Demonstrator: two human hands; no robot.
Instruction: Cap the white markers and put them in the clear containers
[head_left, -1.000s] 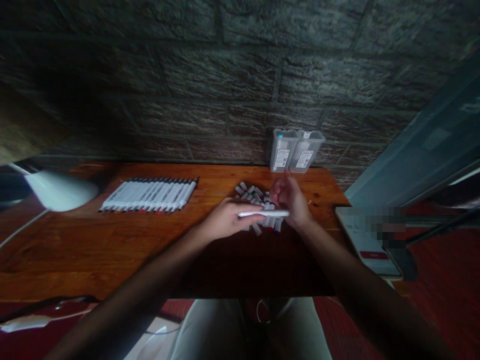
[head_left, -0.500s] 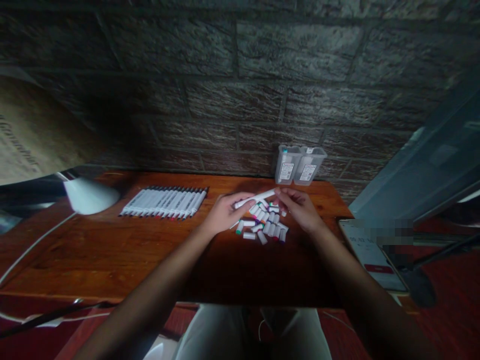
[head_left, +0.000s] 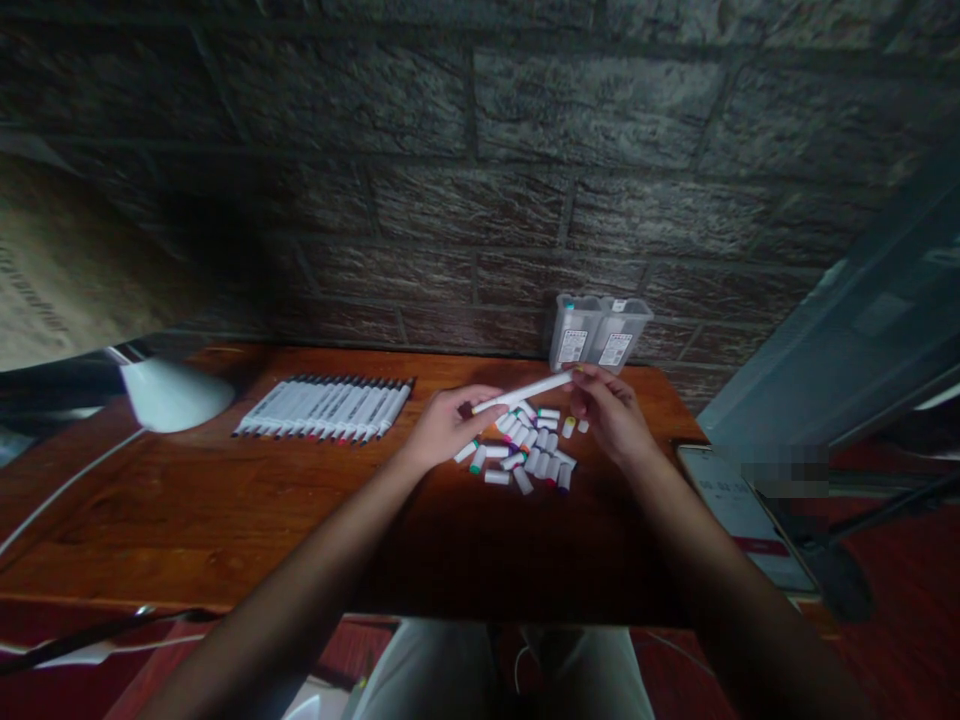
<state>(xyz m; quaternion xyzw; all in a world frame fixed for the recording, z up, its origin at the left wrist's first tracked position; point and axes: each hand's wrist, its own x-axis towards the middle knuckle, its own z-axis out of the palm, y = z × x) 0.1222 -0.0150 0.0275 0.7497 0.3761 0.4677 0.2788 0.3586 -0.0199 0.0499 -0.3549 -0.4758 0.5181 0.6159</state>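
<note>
A white marker (head_left: 529, 391) is held slantwise above the table between my two hands. My left hand (head_left: 450, 425) is closed around its lower left end. At the raised right end the fingertips of my right hand (head_left: 606, 405) pinch the marker, where a small yellow spot shows; whether a separate cap is in them is hard to see. Beneath the marker lies a loose pile of short white marker caps (head_left: 534, 460) with coloured ends. A cap with a yellow end (head_left: 569, 427) lies near my right hand. To the left, several white markers (head_left: 322, 408) lie side by side in a row.
Two clear plastic holders (head_left: 600, 330) stand at the table's back against the brick wall (head_left: 420, 210). A lamp with a white base (head_left: 176, 395) is at the left. A phone (head_left: 742, 510) lies at the right edge of the wooden table (head_left: 300, 520).
My right hand has moved slightly right with the marker's end, and more of the marker shows. A yellow-ended cap is now visible beside the pile.
</note>
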